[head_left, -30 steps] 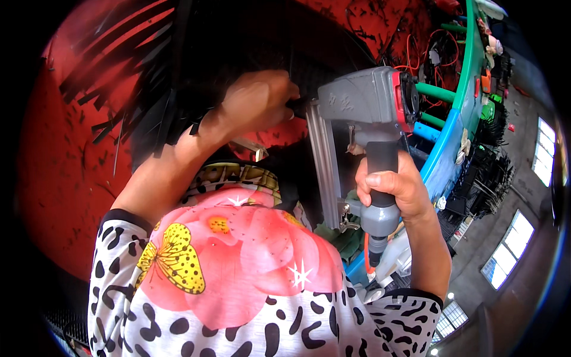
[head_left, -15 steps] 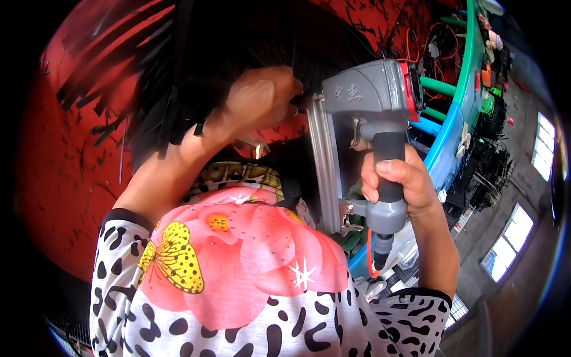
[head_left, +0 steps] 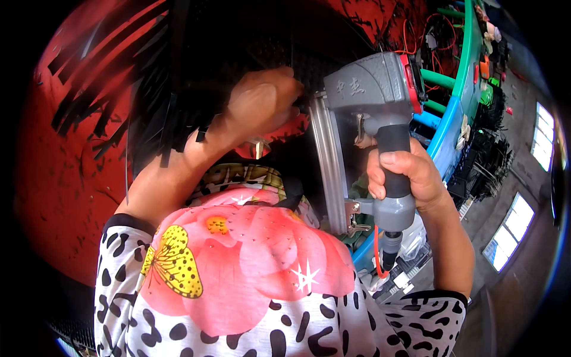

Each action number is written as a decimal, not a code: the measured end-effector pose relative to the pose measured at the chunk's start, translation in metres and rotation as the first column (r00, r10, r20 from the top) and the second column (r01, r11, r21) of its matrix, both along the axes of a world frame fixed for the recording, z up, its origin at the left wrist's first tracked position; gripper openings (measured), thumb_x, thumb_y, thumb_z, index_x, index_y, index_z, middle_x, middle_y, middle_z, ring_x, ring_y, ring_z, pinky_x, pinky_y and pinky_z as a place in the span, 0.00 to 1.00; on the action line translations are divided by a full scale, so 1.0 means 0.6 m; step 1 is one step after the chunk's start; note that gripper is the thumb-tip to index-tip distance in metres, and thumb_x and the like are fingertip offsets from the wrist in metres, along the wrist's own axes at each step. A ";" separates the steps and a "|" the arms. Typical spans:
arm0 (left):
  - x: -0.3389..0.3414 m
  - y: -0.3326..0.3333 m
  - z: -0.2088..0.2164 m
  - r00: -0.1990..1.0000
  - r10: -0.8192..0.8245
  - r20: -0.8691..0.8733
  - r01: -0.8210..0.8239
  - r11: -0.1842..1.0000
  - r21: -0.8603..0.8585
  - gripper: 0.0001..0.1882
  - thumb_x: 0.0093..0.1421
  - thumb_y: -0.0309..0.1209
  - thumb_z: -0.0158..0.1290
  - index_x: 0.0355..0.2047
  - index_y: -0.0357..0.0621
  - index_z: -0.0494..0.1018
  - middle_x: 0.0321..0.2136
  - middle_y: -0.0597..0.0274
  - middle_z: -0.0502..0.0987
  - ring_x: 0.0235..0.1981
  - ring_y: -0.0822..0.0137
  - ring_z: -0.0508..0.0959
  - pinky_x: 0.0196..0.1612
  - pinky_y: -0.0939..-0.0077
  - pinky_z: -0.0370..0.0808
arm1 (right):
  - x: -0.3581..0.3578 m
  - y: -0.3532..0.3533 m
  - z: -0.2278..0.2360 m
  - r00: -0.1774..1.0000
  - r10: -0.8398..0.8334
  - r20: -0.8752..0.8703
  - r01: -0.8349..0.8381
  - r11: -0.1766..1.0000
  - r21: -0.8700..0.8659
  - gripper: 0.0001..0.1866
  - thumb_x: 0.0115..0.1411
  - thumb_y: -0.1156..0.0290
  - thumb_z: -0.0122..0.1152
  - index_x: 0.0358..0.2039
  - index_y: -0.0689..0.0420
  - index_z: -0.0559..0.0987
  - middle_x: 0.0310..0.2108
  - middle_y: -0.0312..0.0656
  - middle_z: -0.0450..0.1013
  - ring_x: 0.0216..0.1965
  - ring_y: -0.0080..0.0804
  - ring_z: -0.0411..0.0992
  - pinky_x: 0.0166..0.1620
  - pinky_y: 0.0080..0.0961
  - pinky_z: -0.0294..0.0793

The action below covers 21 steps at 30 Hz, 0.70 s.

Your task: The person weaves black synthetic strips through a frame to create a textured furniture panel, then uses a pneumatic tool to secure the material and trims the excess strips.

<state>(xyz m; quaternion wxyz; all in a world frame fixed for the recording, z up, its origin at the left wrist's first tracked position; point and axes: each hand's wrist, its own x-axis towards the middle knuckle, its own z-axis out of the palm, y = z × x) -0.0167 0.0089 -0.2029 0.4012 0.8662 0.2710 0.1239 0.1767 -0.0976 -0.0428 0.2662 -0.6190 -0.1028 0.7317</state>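
My right hand (head_left: 410,169) is wrapped round the black grip of a grey pneumatic nail gun (head_left: 369,83). The gun has a long silver magazine (head_left: 329,160) and a red-and-black end cap. An orange-red air hose (head_left: 377,253) hangs below its handle. Left of the gun's nose, my left hand (head_left: 264,98) is closed with its fingers curled, against a dark mass of black strips (head_left: 151,89). What lies in those fingers is hidden in shadow. A small brass-coloured metal piece (head_left: 259,149) shows below the left wrist.
A red surface (head_left: 71,196) strewn with short black scraps spreads at the left and continues at the top. At the right stands a green and blue tubular frame (head_left: 452,128). Piles of black strips (head_left: 485,163) lie beyond it on the grey floor (head_left: 517,143).
The nail gun and my right hand have shifted slightly to the right, with the gun tilted a little more. My left hand stays nearly in place, still closed.
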 end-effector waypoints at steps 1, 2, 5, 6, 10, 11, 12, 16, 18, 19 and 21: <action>0.001 -0.001 0.000 1.000 -0.007 -0.022 0.008 1.000 0.007 0.14 0.44 0.31 0.59 0.33 0.41 0.78 0.29 0.53 0.72 0.33 0.50 0.75 0.38 0.60 0.73 | 0.000 0.001 0.001 1.000 -0.010 0.000 0.010 1.000 -0.015 0.10 0.54 0.69 0.55 0.33 0.62 0.72 0.20 0.40 0.69 0.20 0.27 0.70 0.27 0.24 0.70; 0.002 -0.002 0.000 0.999 -0.014 -0.043 0.015 1.000 0.013 0.14 0.44 0.31 0.59 0.33 0.41 0.78 0.29 0.52 0.72 0.33 0.50 0.75 0.38 0.60 0.73 | 0.000 0.003 0.001 1.000 -0.011 0.003 0.011 1.000 -0.016 0.10 0.54 0.69 0.55 0.33 0.62 0.72 0.20 0.40 0.69 0.20 0.27 0.70 0.27 0.24 0.70; 0.001 -0.007 0.002 0.999 0.011 -0.043 -0.011 1.000 0.002 0.15 0.44 0.31 0.59 0.34 0.41 0.78 0.29 0.52 0.71 0.33 0.50 0.75 0.37 0.59 0.73 | 0.000 0.005 -0.001 1.000 0.000 -0.008 0.000 0.999 -0.049 0.11 0.55 0.69 0.55 0.37 0.61 0.70 0.20 0.40 0.69 0.19 0.27 0.70 0.25 0.25 0.70; 0.001 -0.007 -0.001 0.999 0.010 -0.040 -0.010 1.000 0.001 0.15 0.44 0.31 0.59 0.34 0.41 0.78 0.29 0.52 0.71 0.33 0.50 0.75 0.37 0.59 0.73 | 0.000 0.003 -0.003 1.000 -0.007 -0.019 0.006 0.998 -0.061 0.10 0.55 0.69 0.55 0.36 0.61 0.71 0.20 0.39 0.69 0.19 0.27 0.70 0.25 0.25 0.70; 0.003 -0.008 -0.002 0.999 0.006 -0.039 -0.007 1.000 -0.021 0.15 0.44 0.32 0.58 0.34 0.42 0.78 0.29 0.52 0.71 0.33 0.50 0.75 0.38 0.59 0.72 | 0.004 0.009 -0.003 0.999 0.045 -0.021 -0.046 0.998 -0.049 0.08 0.55 0.70 0.56 0.32 0.60 0.71 0.20 0.39 0.68 0.19 0.26 0.69 0.25 0.24 0.70; 0.003 -0.008 0.002 0.999 0.015 -0.039 -0.016 1.000 -0.025 0.15 0.44 0.32 0.58 0.34 0.42 0.78 0.29 0.52 0.71 0.34 0.50 0.75 0.38 0.59 0.72 | 0.002 0.012 -0.001 0.999 0.046 -0.019 -0.046 0.998 -0.049 0.08 0.55 0.70 0.56 0.32 0.60 0.71 0.20 0.39 0.68 0.19 0.26 0.69 0.25 0.24 0.70; 0.002 -0.008 0.002 0.999 0.016 -0.037 -0.017 1.000 -0.024 0.15 0.44 0.32 0.58 0.34 0.42 0.78 0.29 0.52 0.71 0.34 0.50 0.75 0.38 0.59 0.72 | -0.001 0.015 0.001 0.999 0.037 -0.010 -0.038 0.997 -0.070 0.08 0.55 0.70 0.56 0.31 0.60 0.71 0.20 0.39 0.68 0.19 0.26 0.69 0.25 0.24 0.70; 0.001 -0.008 0.019 0.999 0.026 -0.021 -0.027 1.000 -0.003 0.16 0.44 0.32 0.59 0.34 0.40 0.78 0.30 0.52 0.71 0.34 0.50 0.75 0.38 0.60 0.72 | -0.002 -0.010 0.008 1.000 -0.005 -0.031 0.006 1.000 0.004 0.09 0.54 0.69 0.56 0.29 0.62 0.70 0.20 0.40 0.69 0.19 0.27 0.70 0.26 0.24 0.70; -0.002 -0.012 0.032 0.999 0.016 -0.046 -0.016 1.000 -0.004 0.16 0.44 0.32 0.59 0.34 0.39 0.78 0.30 0.53 0.72 0.35 0.50 0.75 0.39 0.60 0.72 | -0.004 -0.035 0.022 0.999 -0.038 -0.022 0.039 0.997 0.068 0.10 0.54 0.68 0.56 0.29 0.62 0.70 0.20 0.41 0.69 0.20 0.28 0.70 0.27 0.24 0.70; -0.004 -0.013 0.032 0.999 0.032 0.009 -0.032 0.999 0.016 0.16 0.44 0.32 0.60 0.35 0.39 0.78 0.30 0.53 0.72 0.35 0.50 0.75 0.39 0.61 0.72 | -0.004 -0.047 0.031 0.997 -0.072 -0.015 0.073 0.989 0.130 0.10 0.53 0.68 0.56 0.29 0.63 0.70 0.20 0.41 0.69 0.20 0.28 0.70 0.28 0.24 0.70; -0.006 -0.014 0.029 0.997 0.045 0.066 -0.048 0.998 0.040 0.17 0.44 0.32 0.60 0.35 0.39 0.77 0.31 0.53 0.73 0.35 0.51 0.75 0.39 0.62 0.73 | 0.003 -0.072 0.050 0.993 -0.100 0.065 0.087 0.980 0.177 0.11 0.53 0.68 0.56 0.28 0.63 0.70 0.20 0.42 0.69 0.21 0.29 0.70 0.28 0.25 0.70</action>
